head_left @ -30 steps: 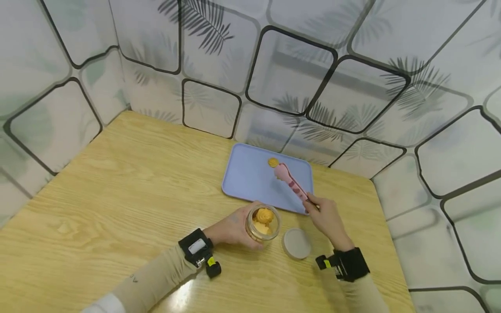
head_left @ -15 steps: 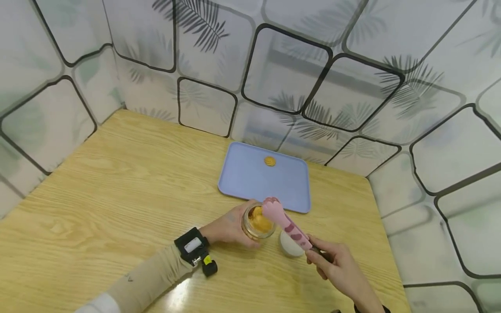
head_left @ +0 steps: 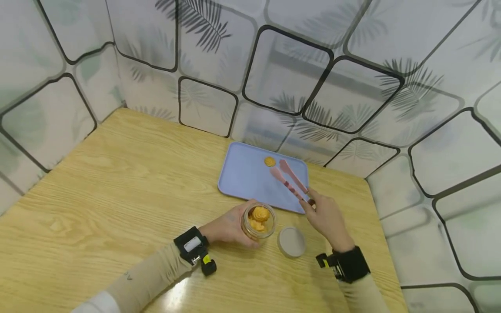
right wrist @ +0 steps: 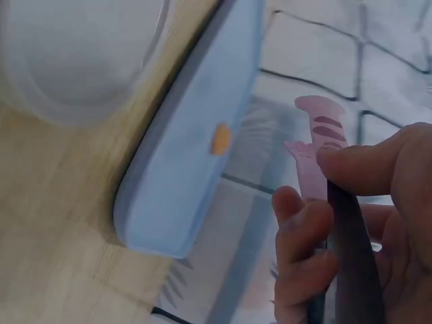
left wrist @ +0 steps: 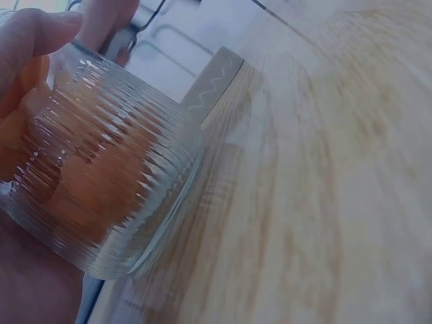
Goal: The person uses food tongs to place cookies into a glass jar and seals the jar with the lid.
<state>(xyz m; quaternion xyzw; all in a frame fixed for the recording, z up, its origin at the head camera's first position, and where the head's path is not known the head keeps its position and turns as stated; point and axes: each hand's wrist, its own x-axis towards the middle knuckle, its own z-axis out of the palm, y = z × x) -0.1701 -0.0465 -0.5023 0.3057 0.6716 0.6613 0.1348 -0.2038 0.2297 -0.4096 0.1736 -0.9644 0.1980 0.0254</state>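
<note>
My left hand [head_left: 235, 226] grips a ribbed glass jar [left wrist: 155, 223], its mouth facing up in the head view. Inside the jar are orange swirl-shaped cookies [head_left: 260, 214]. With my right hand [head_left: 326, 217] I hold pink tongs [head_left: 291, 188] above the blue tray [head_left: 246, 169]. The tongs' two arms are spread apart, and no cookie shows between them. One flat round cookie [head_left: 269, 161] lies on the tray near its back edge, just beyond the tongs' tips. In the right wrist view, thumb and fingers wrap the dark handle [right wrist: 351, 250] of the tongs.
A round beige lid [head_left: 291, 241] lies on the wooden table [head_left: 137, 182] to the right of the jar. The tray stands near the back edge, close to a patterned curtain wall [head_left: 211, 104].
My right hand first drew the tongs back from the tray to the jar mouth, then returned them above the tray, where their arms now stand apart. The left hand stays around the jar.
</note>
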